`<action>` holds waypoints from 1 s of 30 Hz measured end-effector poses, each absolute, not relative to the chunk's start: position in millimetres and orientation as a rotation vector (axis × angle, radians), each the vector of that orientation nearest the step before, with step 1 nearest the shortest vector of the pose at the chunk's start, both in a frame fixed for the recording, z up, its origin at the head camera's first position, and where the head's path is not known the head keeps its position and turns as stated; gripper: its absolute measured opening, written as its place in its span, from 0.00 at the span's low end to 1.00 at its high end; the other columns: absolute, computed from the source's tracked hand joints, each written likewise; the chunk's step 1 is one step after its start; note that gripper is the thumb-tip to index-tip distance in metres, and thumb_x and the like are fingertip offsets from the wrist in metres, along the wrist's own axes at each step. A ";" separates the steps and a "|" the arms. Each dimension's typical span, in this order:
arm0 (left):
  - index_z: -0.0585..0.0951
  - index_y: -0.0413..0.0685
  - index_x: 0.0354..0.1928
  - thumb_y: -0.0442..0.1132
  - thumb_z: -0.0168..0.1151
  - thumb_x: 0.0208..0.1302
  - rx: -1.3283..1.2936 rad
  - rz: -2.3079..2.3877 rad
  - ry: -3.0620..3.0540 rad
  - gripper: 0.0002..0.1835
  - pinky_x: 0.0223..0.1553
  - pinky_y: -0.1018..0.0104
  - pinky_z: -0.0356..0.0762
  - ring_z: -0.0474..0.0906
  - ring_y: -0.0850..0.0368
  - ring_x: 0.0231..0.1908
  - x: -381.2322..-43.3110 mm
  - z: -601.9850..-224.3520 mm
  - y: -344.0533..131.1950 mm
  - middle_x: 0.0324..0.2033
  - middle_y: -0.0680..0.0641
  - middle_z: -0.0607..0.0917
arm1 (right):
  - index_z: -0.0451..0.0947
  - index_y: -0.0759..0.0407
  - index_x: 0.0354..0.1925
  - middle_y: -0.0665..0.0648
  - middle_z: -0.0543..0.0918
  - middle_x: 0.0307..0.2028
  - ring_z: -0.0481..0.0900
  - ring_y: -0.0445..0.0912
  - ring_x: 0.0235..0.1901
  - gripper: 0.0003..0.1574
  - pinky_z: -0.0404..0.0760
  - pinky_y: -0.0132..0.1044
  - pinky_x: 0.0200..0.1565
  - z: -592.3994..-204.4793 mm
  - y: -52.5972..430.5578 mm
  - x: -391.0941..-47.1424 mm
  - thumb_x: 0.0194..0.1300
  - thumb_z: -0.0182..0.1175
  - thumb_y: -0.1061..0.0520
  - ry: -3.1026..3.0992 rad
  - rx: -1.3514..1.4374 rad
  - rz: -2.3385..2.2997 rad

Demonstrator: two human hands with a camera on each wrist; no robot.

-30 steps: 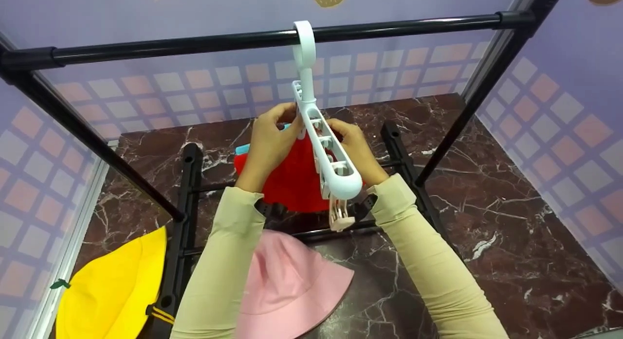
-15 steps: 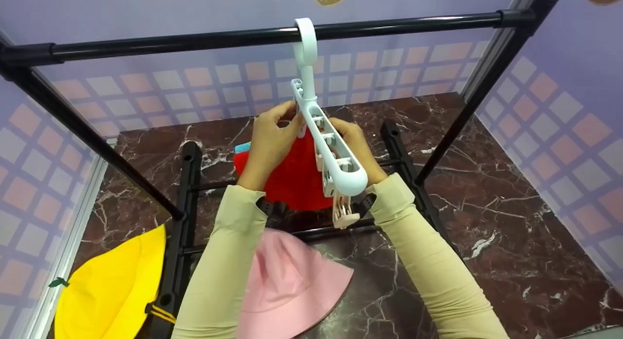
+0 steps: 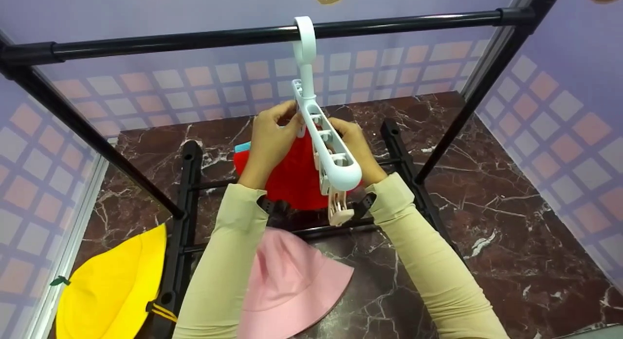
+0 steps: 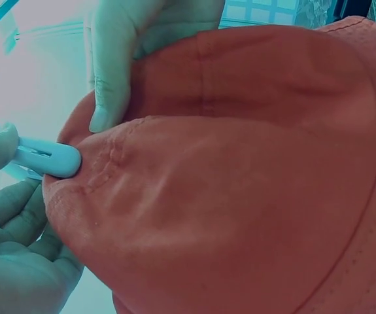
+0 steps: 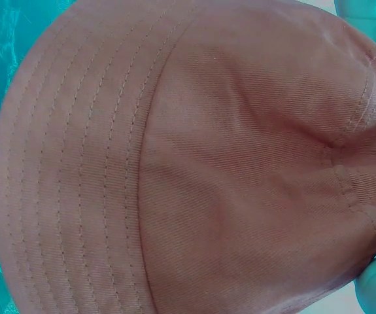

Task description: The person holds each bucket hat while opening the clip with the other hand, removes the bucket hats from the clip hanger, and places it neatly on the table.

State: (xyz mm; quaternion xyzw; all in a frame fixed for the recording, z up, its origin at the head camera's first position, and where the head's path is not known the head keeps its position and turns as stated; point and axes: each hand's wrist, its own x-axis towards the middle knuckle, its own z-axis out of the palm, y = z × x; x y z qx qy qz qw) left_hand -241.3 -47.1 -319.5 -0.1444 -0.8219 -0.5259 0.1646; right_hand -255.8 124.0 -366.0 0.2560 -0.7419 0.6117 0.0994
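Observation:
A white multi-clip hanger [image 3: 331, 154] hangs by its hook from a black bar. Under it is a red bucket hat [image 3: 297, 183], crown up, its brim filling much of the right wrist view. My left hand [image 3: 272, 139] grips a white clip [image 4: 55, 159] that overlaps the gathered top of the crown, thumb on one side in the left wrist view. My right hand [image 3: 357, 144] pinches the crown just beside the clip, thumb [image 4: 109, 98] flat on the cloth. In the head view the hanger covers part of the right fingers.
The black bar [image 3: 194, 43] runs across the rack. A pink bucket hat [image 3: 292, 285] lies below on the dark marble floor [image 3: 501, 212]. At left, a yellow hat [image 3: 112, 285] lies against the rack's black foot [image 3: 177, 261]. Beige clips [image 3: 339, 210] dangle from the hanger's near end.
The hanger's near end swings slightly right, then back left. Both hands stay nearly still at the red hat's crown.

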 end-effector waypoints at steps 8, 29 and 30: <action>0.85 0.42 0.39 0.39 0.60 0.65 -0.407 -1.489 -2.319 0.08 0.39 0.68 0.77 0.81 0.57 0.35 -244.9 -323.7 -48.4 0.31 0.46 0.86 | 0.77 0.68 0.34 0.45 0.77 0.23 0.74 0.38 0.23 0.05 0.75 0.30 0.27 -370.0 124.6 -254.8 0.64 0.54 0.67 -2.031 0.915 1.936; 0.86 0.43 0.38 0.38 0.62 0.64 -0.371 -1.441 -2.293 0.08 0.48 0.61 0.78 0.85 0.56 0.40 -245.3 -323.1 -43.6 0.35 0.47 0.89 | 0.72 0.85 0.39 0.34 0.80 0.27 0.73 0.30 0.26 0.14 0.71 0.24 0.31 -367.0 128.7 -255.7 0.60 0.49 0.71 -2.013 0.880 1.887; 0.86 0.43 0.38 0.37 0.62 0.64 -0.376 -1.440 -2.287 0.08 0.48 0.61 0.79 0.84 0.56 0.40 -245.2 -323.0 -43.5 0.35 0.46 0.89 | 0.72 0.85 0.38 0.34 0.79 0.26 0.72 0.30 0.26 0.14 0.71 0.25 0.31 -367.1 129.0 -256.1 0.61 0.49 0.70 -2.013 0.891 1.869</action>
